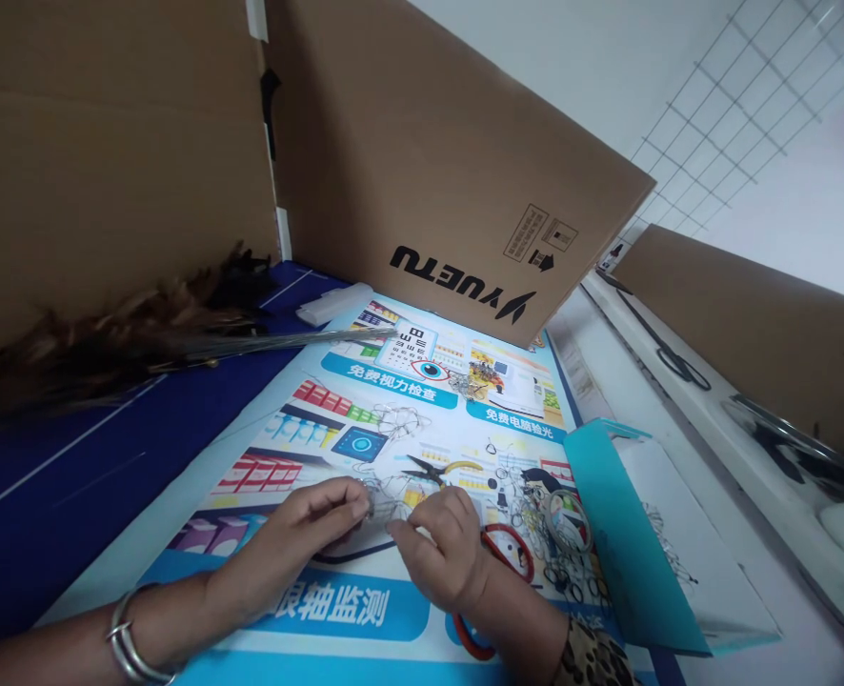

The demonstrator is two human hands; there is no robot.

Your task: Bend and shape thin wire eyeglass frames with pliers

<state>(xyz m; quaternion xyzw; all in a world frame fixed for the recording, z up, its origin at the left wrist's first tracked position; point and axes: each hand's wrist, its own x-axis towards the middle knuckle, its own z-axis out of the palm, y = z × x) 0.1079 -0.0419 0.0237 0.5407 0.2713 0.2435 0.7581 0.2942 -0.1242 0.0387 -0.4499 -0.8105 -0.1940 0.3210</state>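
Observation:
My left hand (300,538) and my right hand (440,548) meet over a printed poster (365,610), both pinching a small tangle of thin wire (386,495) between their fingertips. The left wrist wears silver bangles (128,640); the right wrist shows a leopard-print sleeve (593,657). Just beyond the fingers lie yellow-handled pliers (440,469). Red-handled scissors (512,553) lie under and right of the right hand. More finished wire shapes (397,419) rest farther up the poster.
A roll of clear tape (569,519) and several small wire rings sit to the right, beside a teal folder (622,534) with white paper. A feather duster (108,338) lies left on blue cloth. Cardboard boards (429,162) wall the back. Black scissors (672,357) lie far right.

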